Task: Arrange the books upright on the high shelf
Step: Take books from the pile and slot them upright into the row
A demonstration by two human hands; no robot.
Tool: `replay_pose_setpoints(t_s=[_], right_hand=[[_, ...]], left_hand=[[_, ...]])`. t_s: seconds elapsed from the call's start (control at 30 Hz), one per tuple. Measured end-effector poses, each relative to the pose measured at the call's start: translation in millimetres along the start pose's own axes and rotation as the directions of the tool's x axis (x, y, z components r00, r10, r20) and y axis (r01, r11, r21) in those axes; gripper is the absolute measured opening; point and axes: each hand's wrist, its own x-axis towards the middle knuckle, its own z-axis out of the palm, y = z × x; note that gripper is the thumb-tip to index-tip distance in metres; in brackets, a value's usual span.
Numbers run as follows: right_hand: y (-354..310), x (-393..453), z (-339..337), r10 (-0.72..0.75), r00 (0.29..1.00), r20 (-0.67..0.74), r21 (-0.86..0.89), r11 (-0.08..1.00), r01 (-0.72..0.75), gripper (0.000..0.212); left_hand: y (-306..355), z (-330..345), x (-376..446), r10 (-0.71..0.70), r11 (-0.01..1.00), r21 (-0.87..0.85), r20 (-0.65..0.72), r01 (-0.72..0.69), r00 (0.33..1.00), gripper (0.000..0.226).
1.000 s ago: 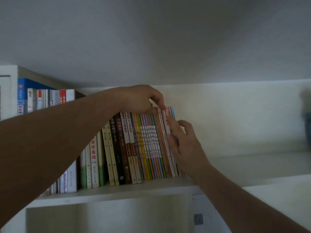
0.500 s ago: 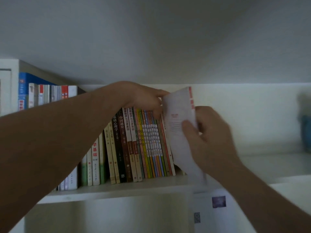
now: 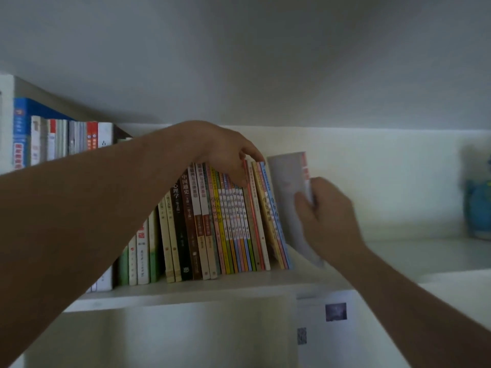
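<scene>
A row of books stands on a high white shelf, spines facing out. At the left end a tall blue book and several white and red ones stand upright. Toward the middle come green, cream, dark brown and white spines, then a run of thin, brightly coloured ones in yellow, orange, pink and blue, all leaning left.

The left hand reaches in from the left, its forearm crossing in front of the left part of the row. Its fingers are curled over the top edges of the thin books, pinching them.

Just right of the row, the right hand grips a thin grey-white book with a red strip along its edge, thumb on the cover and fingers behind it. This book tilts left, its lower corner near the shelf's front edge, close beside the last blue spine.

Far right, near the shelf's back edge, sits a blurred blue object. Below the shelf, a white panel carries two small dark square labels. The wall and ceiling are plain white.
</scene>
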Motion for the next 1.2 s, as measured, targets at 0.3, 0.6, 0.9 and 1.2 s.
replay_pose_setpoints(t_s=[0.3, 0.6, 0.9, 1.2], right_hand=[[4, 13, 52, 0.039, 0.893, 0.449, 0.217, 0.964, -0.151, 0.039], [-9, -8, 52, -0.19, 0.977, 0.093, 0.088, 0.979, 0.182, 0.035], [-22, -28, 59, -0.037, 0.987, 0.156, 0.083, 0.996, 0.024, 0.06], [-37, -5, 55, 0.032, 0.984, 0.176, -0.016, 0.999, -0.029, 0.059]], left_hand=[[-6, -3, 2, 0.006, 1.0, -0.009, -0.007, -0.006, 1.0, 0.078], [-6, -1, 1, -0.074, 0.997, -0.019, -0.08, 0.073, 0.994, 0.055], [-8, -3, -6, -0.042, 0.999, -0.017, -0.108, 0.041, 0.993, 0.042], [-16, -5, -10, -0.005, 0.991, -0.129, -0.206, -0.022, 0.979, 0.025]])
